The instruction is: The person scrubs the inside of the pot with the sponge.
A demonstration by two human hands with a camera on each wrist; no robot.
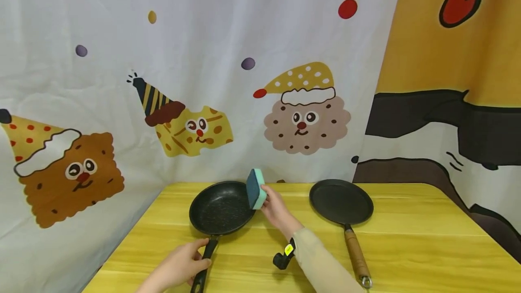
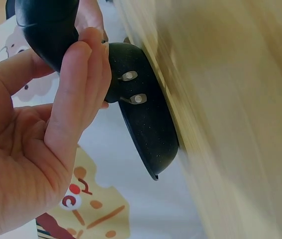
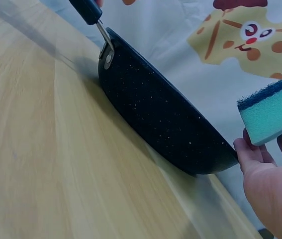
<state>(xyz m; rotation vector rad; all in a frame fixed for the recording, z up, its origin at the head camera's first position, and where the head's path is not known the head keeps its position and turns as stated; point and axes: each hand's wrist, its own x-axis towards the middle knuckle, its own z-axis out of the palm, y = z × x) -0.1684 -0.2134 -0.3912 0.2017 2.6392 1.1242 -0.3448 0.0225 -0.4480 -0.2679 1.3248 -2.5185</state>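
A black frying pan with a speckled coating sits on the table at the middle left. My left hand holds its black handle between thumb and fingers. Over the pan's right rim, my right hand grips a sponge with a dark scouring side and a turquoise foam side. The dark side is turned toward the pan. In the right wrist view, the sponge is just above the pan rim, and the pan's speckled outer wall shows.
A flat black pan with a wooden handle lies to the right on the wooden table. A white printed curtain hangs behind the table. A black device with a strap is on my right wrist.
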